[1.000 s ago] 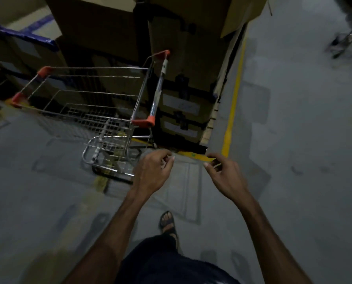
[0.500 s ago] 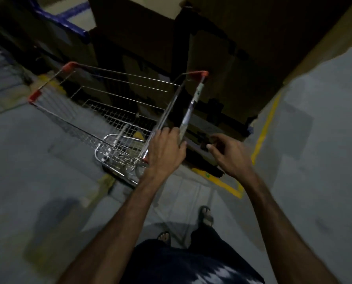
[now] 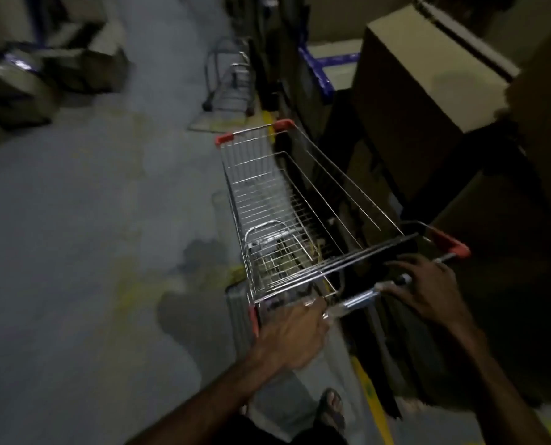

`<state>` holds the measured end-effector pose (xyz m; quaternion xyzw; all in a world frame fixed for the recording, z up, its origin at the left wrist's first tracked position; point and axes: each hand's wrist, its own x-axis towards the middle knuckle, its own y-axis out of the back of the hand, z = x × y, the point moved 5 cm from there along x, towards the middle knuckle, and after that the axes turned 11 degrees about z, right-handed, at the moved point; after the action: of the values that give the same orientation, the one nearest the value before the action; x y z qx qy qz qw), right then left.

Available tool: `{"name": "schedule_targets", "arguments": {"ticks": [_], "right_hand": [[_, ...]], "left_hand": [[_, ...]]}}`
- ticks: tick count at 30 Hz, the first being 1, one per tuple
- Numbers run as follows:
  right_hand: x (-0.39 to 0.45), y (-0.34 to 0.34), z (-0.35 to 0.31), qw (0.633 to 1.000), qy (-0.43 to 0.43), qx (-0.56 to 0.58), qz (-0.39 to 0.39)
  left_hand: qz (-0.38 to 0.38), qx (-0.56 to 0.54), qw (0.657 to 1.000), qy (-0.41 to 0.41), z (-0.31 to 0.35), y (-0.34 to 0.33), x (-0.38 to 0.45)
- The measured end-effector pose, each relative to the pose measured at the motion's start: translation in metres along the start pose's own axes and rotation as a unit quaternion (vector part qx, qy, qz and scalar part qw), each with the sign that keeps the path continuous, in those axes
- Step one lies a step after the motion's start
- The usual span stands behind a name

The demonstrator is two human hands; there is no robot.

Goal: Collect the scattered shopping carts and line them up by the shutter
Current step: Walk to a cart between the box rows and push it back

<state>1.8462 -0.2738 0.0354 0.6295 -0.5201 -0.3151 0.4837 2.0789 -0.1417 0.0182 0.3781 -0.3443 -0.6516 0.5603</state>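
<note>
On a dim concrete floor [image 3: 75, 252], the left hand [image 3: 295, 335] and right hand [image 3: 425, 290] each grasp the handlebar [image 3: 361, 298] of a shopping cart [image 3: 287, 213], its long axis pointing ahead toward another cart [image 3: 231, 85] parked beside cardboard boxes [image 3: 428, 75].

left hand [image 3: 292, 335] gripping the handle bar [image 3: 361, 298], right hand [image 3: 423, 289] curled over it

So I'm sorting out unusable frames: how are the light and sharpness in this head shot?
Head view: dim throughout, with the cardboard boxes on the right nearly black. Motion blur smears the upper left floor and the far cart. The near cart and both hands, left and right, are sharper. Wide-angle bending is visible.
</note>
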Motion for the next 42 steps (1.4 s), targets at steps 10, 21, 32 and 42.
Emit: {"name": "schedule_targets", "arguments": {"ticks": [10, 21, 32, 42], "right_hand": [[-0.002, -0.045, -0.077, 0.983, 0.150, 0.023, -0.108], [0.000, -0.081, -0.174, 0.983, 0.155, -0.001, -0.097], [0.012, -0.108, -0.262, 0.979, 0.165, -0.032, -0.119], [-0.021, -0.154, -0.385, 0.944, 0.286, -0.043, -0.156]], "left_hand": [[-0.024, 0.171, 0.972, 0.158, -0.099, 0.061, -0.041], [0.038, 0.227, 0.961, 0.153, -0.196, 0.093, -0.067], [0.072, 0.200, 0.952, 0.220, -0.263, 0.112, -0.124], [0.118, 0.184, 0.919, 0.329, -0.315, 0.127, -0.252]]}}
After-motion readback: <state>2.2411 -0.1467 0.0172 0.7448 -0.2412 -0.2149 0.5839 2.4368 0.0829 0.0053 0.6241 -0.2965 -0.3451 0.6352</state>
